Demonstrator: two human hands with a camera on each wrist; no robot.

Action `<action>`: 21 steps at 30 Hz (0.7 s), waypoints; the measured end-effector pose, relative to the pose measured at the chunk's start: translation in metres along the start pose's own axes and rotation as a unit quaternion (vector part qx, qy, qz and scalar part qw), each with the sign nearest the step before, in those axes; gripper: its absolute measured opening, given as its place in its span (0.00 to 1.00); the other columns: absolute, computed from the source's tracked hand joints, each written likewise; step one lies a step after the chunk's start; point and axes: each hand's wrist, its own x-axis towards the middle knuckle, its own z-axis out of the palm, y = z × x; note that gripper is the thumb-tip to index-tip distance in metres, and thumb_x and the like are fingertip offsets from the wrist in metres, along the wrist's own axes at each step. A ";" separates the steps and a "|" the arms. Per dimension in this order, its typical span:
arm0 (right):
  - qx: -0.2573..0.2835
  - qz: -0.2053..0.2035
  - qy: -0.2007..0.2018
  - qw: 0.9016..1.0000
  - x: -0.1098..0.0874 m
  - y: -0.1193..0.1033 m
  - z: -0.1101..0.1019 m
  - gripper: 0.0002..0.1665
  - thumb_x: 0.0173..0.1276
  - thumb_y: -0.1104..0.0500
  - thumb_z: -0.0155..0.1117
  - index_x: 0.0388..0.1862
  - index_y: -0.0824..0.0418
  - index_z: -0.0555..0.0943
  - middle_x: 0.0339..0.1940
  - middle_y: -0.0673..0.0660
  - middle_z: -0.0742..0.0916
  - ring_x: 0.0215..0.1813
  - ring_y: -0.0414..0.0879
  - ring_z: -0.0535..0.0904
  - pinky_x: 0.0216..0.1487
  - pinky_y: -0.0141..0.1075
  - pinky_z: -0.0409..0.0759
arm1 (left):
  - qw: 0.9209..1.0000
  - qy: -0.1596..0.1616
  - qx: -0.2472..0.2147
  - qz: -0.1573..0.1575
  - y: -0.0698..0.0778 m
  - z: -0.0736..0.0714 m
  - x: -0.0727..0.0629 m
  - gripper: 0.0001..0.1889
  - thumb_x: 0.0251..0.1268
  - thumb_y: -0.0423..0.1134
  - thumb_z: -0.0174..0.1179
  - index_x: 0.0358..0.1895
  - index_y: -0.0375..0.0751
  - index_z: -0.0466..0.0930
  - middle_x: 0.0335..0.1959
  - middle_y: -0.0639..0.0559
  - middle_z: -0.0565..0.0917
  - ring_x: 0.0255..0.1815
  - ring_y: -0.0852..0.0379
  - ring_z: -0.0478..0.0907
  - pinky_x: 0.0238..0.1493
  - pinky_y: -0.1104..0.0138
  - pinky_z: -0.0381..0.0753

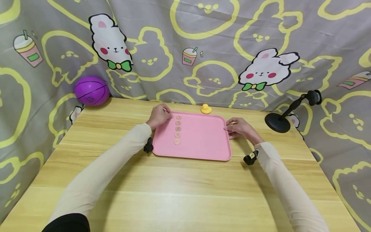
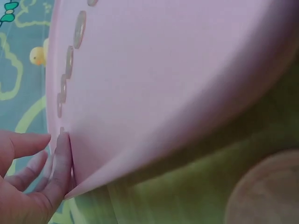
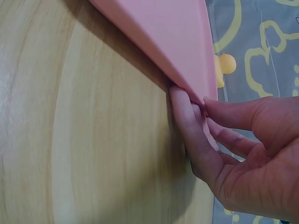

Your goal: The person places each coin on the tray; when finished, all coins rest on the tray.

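A pink tray (image 1: 203, 138) lies flat on the wooden table. Several round coins (image 1: 178, 129) form a column on its left part, running from far to near. At the far left corner is my left hand (image 1: 159, 116), its fingertips down at the tray beside another coin (image 1: 172, 116) that they partly hide. The left wrist view shows this hand (image 2: 32, 177) with its fingers fairly straight and the thumb apart from them. My right hand (image 1: 240, 127) holds the tray's right rim; in the right wrist view its thumb and fingers (image 3: 184, 112) pinch the edge.
Just behind the tray sits a yellow rubber duck (image 1: 205, 109). A purple ball (image 1: 92, 91) stands at the back left, and a black stand (image 1: 277, 122) at the back right. Patterned grey cloth (image 1: 162, 80) hangs around the table (image 1: 185, 193).
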 end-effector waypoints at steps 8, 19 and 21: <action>-0.002 -0.004 -0.005 1.000 0.002 -0.002 0.004 0.23 0.80 0.66 0.59 0.67 0.76 0.68 0.34 0.57 0.87 0.34 0.41 0.86 0.41 0.38 0.91 | 1.000 0.003 -0.017 0.022 -0.004 -0.008 -0.008 0.10 0.76 0.30 0.53 0.51 0.31 0.82 0.42 0.37 0.86 0.35 0.47 0.85 0.27 0.69 0.81; 0.008 -0.012 -0.005 1.000 -0.001 -0.002 0.004 0.23 0.79 0.67 0.60 0.66 0.76 0.67 0.32 0.54 0.88 0.32 0.40 0.86 0.40 0.38 0.91 | 0.997 0.006 -0.022 0.077 -0.014 -0.048 -0.021 0.12 0.78 0.31 0.56 0.55 0.28 0.81 0.49 0.36 0.84 0.50 0.39 0.84 0.48 0.57 0.86; 0.006 -0.012 -0.004 1.000 -0.003 -0.001 0.002 0.23 0.79 0.67 0.60 0.66 0.76 0.67 0.32 0.54 0.88 0.32 0.40 0.86 0.40 0.38 0.91 | 0.997 -0.001 -0.036 0.074 -0.017 -0.056 -0.024 0.13 0.78 0.32 0.56 0.56 0.26 0.79 0.51 0.35 0.84 0.52 0.38 0.84 0.53 0.53 0.87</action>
